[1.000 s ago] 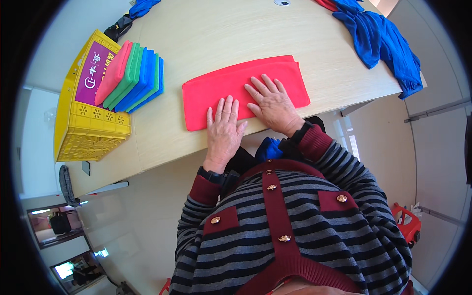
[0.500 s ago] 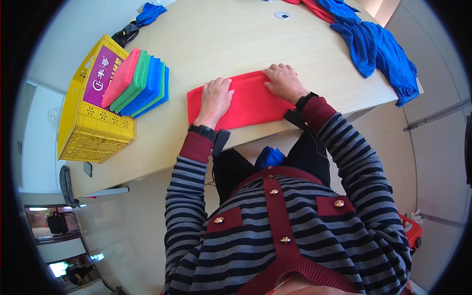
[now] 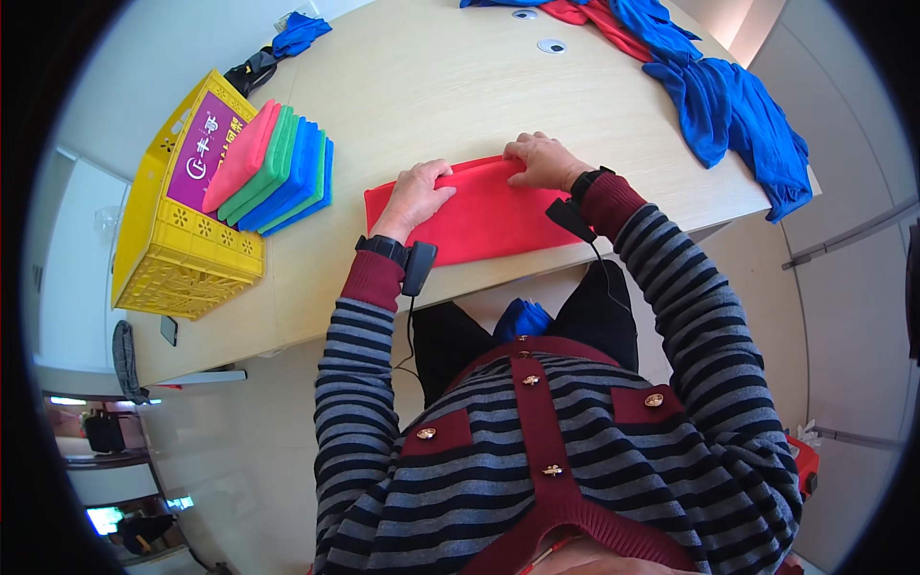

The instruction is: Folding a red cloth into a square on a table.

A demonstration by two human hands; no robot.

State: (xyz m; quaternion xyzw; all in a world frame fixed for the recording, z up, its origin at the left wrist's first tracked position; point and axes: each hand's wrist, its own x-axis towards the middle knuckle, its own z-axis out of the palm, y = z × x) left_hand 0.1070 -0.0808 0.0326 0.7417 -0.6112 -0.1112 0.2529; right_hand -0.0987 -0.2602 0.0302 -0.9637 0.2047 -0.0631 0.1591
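Note:
A folded red cloth lies as a long rectangle along the front edge of the table. At its far left corner my left hand bends its fingers over the edge, thumb resting on the near side. My right hand holds the far edge further right in the same way, fingertips turned inward. Both hands appear to grip the cloth's edge, though the fingertips are partly hidden behind it. Dark bands with small black boxes sit on both wrists.
Left of the cloth, a stack of folded red, green and blue cloths leans against a yellow plastic crate. Crumpled blue cloths and a red cloth lie along the right side. A phone rests near the table's left corner.
Both hands have lifted slightly off the flat of the cloth, fingers now bent at its far edge. The right hand has shifted a little left. The view has moved slightly.

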